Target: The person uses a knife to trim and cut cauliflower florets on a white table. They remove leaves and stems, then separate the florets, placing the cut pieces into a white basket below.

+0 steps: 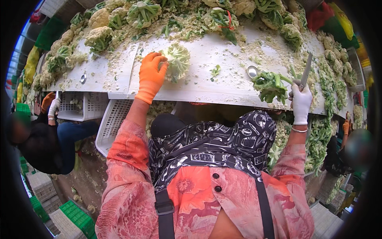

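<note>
My left hand (152, 75), in an orange glove, is closed on the side of a pale cauliflower head (178, 63) at the near middle of the white table. In a white glove, my right hand (301, 99) grips a knife (306, 71), its blade pointing up and away from me. A leafy green cauliflower stump (271, 85) is right beside that hand, at the table's near edge. Its stem reaches toward the gloved fingers; whether they also pinch it, I cannot tell.
Cauliflower heads (143, 15) and crumbs cover the table's far side. A metal spoon-like piece (252, 71) lies near the stump. White crates (113, 119) stand below the left edge. Cut leaves (320, 139) hang at the right. Other people work at both sides.
</note>
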Available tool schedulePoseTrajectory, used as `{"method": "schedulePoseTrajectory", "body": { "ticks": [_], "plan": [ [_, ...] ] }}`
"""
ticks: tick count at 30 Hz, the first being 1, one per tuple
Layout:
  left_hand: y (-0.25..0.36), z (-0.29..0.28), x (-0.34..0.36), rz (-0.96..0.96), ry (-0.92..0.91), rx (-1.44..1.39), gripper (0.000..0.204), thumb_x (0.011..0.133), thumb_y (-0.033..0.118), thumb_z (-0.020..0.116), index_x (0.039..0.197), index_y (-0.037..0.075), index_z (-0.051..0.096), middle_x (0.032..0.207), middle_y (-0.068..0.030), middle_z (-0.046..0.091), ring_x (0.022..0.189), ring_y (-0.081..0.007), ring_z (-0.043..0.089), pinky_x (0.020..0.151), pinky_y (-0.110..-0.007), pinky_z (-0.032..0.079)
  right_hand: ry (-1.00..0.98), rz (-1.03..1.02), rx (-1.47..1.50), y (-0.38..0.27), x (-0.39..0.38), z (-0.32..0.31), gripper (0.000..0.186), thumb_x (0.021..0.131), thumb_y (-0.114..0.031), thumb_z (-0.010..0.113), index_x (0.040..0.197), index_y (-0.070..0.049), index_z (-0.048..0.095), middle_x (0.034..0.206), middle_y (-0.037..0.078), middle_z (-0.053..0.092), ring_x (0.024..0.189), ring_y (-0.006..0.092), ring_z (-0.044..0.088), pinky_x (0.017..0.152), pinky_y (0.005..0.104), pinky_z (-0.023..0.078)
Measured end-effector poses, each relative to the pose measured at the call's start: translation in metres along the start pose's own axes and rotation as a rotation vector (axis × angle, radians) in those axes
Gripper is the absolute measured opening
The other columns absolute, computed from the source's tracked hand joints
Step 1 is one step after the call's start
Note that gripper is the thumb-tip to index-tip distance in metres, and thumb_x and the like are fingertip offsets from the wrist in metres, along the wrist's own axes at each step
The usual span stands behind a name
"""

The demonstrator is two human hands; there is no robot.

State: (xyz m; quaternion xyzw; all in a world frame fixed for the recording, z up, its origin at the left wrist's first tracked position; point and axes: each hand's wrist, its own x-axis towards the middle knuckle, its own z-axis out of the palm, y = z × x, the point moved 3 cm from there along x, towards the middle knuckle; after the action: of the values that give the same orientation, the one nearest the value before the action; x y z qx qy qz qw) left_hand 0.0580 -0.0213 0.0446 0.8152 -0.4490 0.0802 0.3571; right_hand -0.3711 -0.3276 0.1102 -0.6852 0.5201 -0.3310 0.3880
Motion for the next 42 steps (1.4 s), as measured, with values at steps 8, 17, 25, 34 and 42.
{"method": "schedulePoseTrajectory", "body": {
  "ticks": [8, 17, 25, 34, 42],
  "plan": [
    [0.026, 0.023, -0.006, 0.177, 0.045, 0.323, 0.033, 0.076, 0.022, 0.081, 0.101, 0.007, 0.065, 0.130, -0.0120, 0.061, 0.132, -0.0401, 0.049, 0.103, -0.051, 0.040, 0.154, 0.202, -0.540, 0.060, -0.112, -0.200, 0.020, 0.098, -0.020, 0.063, 0.110, -0.004, 0.065, 0.072, -0.003, 0.055, 0.054, 0.0048, 0.051, 0.042, 0.0231, 0.039],
    [0.010, 0.030, -0.014, 0.100, 0.076, 0.287, 0.023, 0.077, 0.018, 0.073, 0.095, 0.007, 0.065, 0.126, -0.0127, 0.061, 0.130, -0.0380, 0.049, 0.107, -0.051, 0.036, 0.150, 0.207, -0.395, 0.070, -0.124, -0.182, 0.024, 0.099, -0.024, 0.063, 0.110, -0.003, 0.066, 0.071, -0.002, 0.057, 0.051, 0.0060, 0.050, 0.044, 0.0237, 0.038],
    [0.098, 0.019, -0.010, -0.063, 0.249, -0.402, 0.020, 0.084, 0.008, 0.074, 0.098, 0.003, 0.061, 0.102, -0.0134, 0.067, 0.094, -0.0304, 0.065, 0.085, -0.037, 0.052, 0.144, 0.118, -0.229, 0.031, -0.109, -0.143, 0.027, 0.100, -0.021, 0.063, 0.120, -0.002, 0.063, 0.074, -0.002, 0.056, 0.052, 0.0032, 0.048, 0.044, 0.0202, 0.037],
    [0.217, 0.037, -0.011, 0.459, -0.078, -0.481, 0.041, 0.085, 0.026, 0.077, 0.120, 0.010, 0.062, 0.129, -0.0125, 0.062, 0.128, -0.0383, 0.052, 0.108, -0.049, 0.041, 0.177, 0.050, -0.033, -0.019, -0.094, -0.130, 0.021, 0.101, -0.021, 0.057, 0.116, -0.006, 0.057, 0.077, -0.002, 0.057, 0.055, 0.0043, 0.049, 0.044, 0.0196, 0.036],
    [-0.017, 0.008, 0.022, -0.077, -0.380, 0.062, 0.057, 0.086, 0.033, 0.070, 0.140, 0.018, 0.057, 0.141, -0.0157, 0.054, 0.129, -0.0358, 0.051, 0.107, -0.046, 0.044, 0.049, 0.166, 0.103, 0.020, -0.089, -0.090, 0.029, 0.104, -0.020, 0.056, 0.128, -0.004, 0.055, 0.082, 0.001, 0.058, 0.057, 0.0051, 0.051, 0.046, 0.0206, 0.040]
  ]
}}
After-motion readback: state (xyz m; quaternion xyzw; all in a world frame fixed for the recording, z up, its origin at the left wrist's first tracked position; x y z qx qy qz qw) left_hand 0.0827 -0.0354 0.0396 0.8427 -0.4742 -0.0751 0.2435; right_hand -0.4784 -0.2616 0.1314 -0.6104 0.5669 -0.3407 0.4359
